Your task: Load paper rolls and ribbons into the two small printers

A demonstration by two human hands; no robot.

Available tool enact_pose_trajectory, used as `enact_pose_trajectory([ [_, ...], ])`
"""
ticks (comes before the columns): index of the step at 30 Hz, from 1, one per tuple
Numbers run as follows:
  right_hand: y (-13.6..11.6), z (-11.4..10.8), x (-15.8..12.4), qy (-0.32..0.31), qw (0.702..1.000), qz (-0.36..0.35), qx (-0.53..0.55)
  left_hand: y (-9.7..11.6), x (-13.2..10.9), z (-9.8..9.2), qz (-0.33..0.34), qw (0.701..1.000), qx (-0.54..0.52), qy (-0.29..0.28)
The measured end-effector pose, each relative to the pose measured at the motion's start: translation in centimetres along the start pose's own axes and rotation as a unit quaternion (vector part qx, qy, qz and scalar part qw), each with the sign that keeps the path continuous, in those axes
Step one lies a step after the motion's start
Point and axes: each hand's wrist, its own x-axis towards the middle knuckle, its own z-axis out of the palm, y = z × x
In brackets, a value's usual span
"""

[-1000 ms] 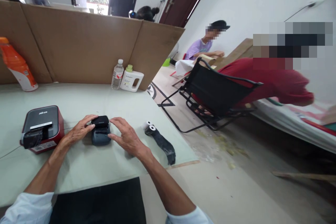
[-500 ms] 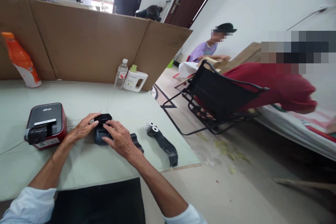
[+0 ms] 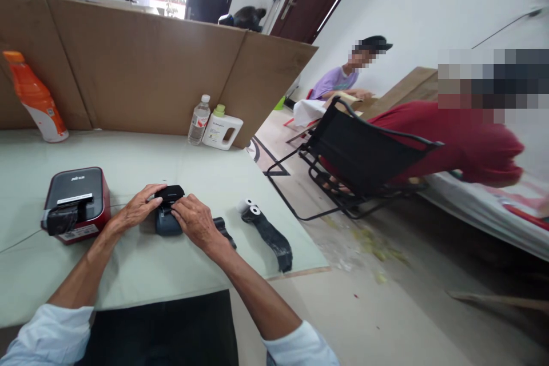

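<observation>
Printer (image 3: pixel 77 203): just left of the left hand (image 3: pixel 138 210).
Left hand: thumb and fingers clamped on the black lid (image 3: pixel 171 191) of the small device (image 3: pixel 166 226).
Small device: between the two hands.
Right hand (image 3: pixel 195 222): fingertips bunched at the device; cannot tell whether they pinch anything.
Black strip (image 3: pixel 271 234): right of the right hand.

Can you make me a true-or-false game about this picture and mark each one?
1. The left hand and right hand are at the small device. True.
2. The orange bottle has a green cap. False: its cap is orange.
3. The white jug stands beside the clear bottle. True.
4. The red machine is on the floor. False: it is on the table.
5. The folding chair is black. True.
</observation>
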Motion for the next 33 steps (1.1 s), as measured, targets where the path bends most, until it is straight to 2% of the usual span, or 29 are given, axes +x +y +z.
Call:
enact_pose_trajectory([
  [10, 0.2, -0.2, 0.9, 0.049, 0.999, -0.015, 0.018, -0.1, 0.4, 0.3, -0.015, 1.000, 0.000, 0.023],
  [16, -0.3, -2.2, 1.4, 0.118, 0.987, -0.015, 0.107, 0.0, 0.4, 0.2, -0.021, 1.000, 0.002, 0.017],
  [19, -0.5, -4.4, 0.9, 0.154, 0.972, 0.034, 0.173, 0.0, 0.5, 0.2, -0.024, 0.999, 0.002, 0.021],
  [22, 0.3, -6.9, 0.0, 0.182, 0.954, 0.117, 0.206, 0.0, 0.5, 0.3, -0.022, 1.000, 0.005, 0.020],
  [26, 2.8, -8.9, -1.7, 0.165, 0.942, 0.215, 0.199, -0.4, 0.5, 0.2, -0.022, 0.999, 0.015, 0.017],
  [29, 4.9, -8.5, -2.8, 0.127, 0.937, 0.273, 0.178, -0.8, 0.6, 0.2, -0.017, 0.999, 0.021, 0.023],
  [33, 7.2, -6.3, -3.2, 0.089, 0.935, 0.321, 0.117, -0.6, 0.7, -0.1, -0.019, 0.999, 0.024, 0.020],
])
